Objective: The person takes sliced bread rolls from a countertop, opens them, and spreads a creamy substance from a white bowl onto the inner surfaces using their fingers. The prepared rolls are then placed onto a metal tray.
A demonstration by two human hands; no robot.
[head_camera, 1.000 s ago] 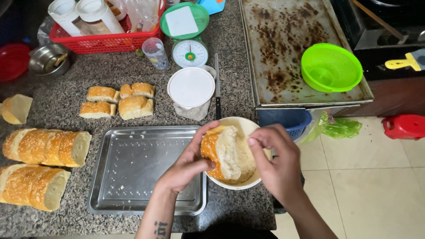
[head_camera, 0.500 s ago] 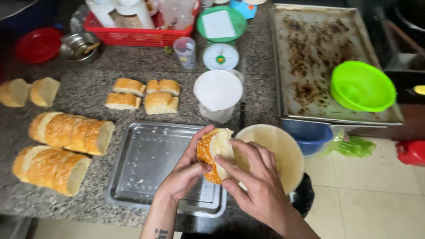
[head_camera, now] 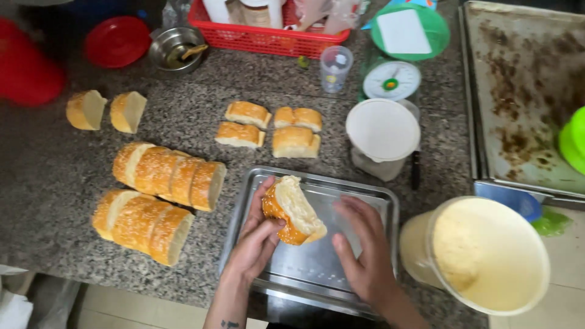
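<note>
My left hand (head_camera: 255, 239) holds a sesame-crusted piece of bread (head_camera: 292, 210) with its pale cut side up, above a metal tray (head_camera: 353, 198) on the granite counter. Just to the right of the bread, over the tray, is my right hand (head_camera: 365, 247), fingers spread, holding nothing. A large cream tub (head_camera: 487, 256) with yellowish spread inside sits at the counter's right edge, beside my right hand.
Two sliced sesame loaves (head_camera: 161, 198) lie left of the tray, two end pieces (head_camera: 106, 111) farther back. Several small bread pieces (head_camera: 271, 127), a white-lidded container (head_camera: 382, 131), a dial scale (head_camera: 391, 80), a red basket (head_camera: 262, 30) and a dirty baking sheet (head_camera: 524, 97) stand behind.
Both hands carried the bread from over the cream tub leftward to above the metal tray. My right hand has let go of the bread; the left still holds it.
</note>
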